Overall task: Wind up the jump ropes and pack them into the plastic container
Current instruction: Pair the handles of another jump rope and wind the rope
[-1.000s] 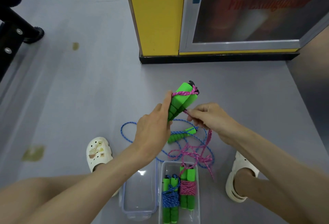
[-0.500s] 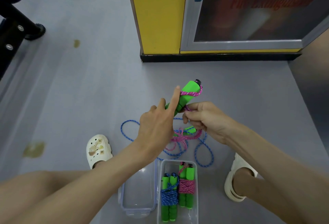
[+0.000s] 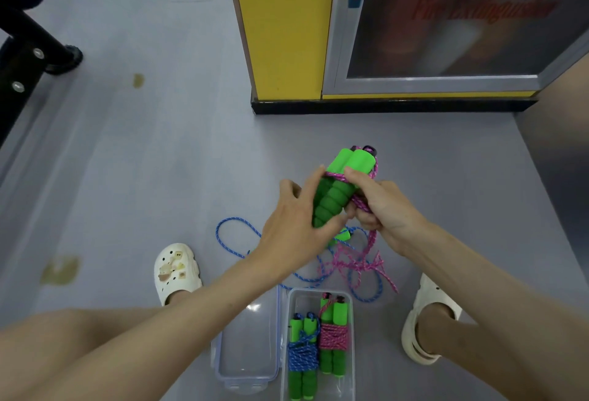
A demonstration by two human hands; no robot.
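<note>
A: Where's the rope being worked?
B: Mid-frame, held off the floor. The two green handles (image 3: 336,192) sit side by side, with a turn of pink cord (image 3: 359,265) round their far end. The rest trails down to a loose tangle on the floor, right of centre.
A: Hands?
B: The left hand (image 3: 294,225) grips the handle pair, thumb under and fingers along the left side. The right hand (image 3: 384,206) is curled round the cord against the right side of the handles, index finger pressing the wrap.
A: How will it handle?
B: My guess is light. The handles look like ribbed foam, so soft and grippy. The cord is limp braid that kinks and snags easily. Best to hold the handles at the near half, leave the far half free for winding, and keep tension on the cord or the turns will slip.
A: What else is there?
B: The blue rope (image 3: 218,233) is unwound on the floor under the hands. The plastic container (image 3: 345,384) is near, between the feet, with its lid (image 3: 247,349) open to the left. Inside are the wound blue bundle (image 3: 302,357) and the wound pink bundle (image 3: 333,338), side by side.
A: Change from half a second ago?
B: The left index finger stuck up then and now lies on the handles. The right hand was just below the wrap and has moved up onto it. More pink slack shows on the floor.
</note>
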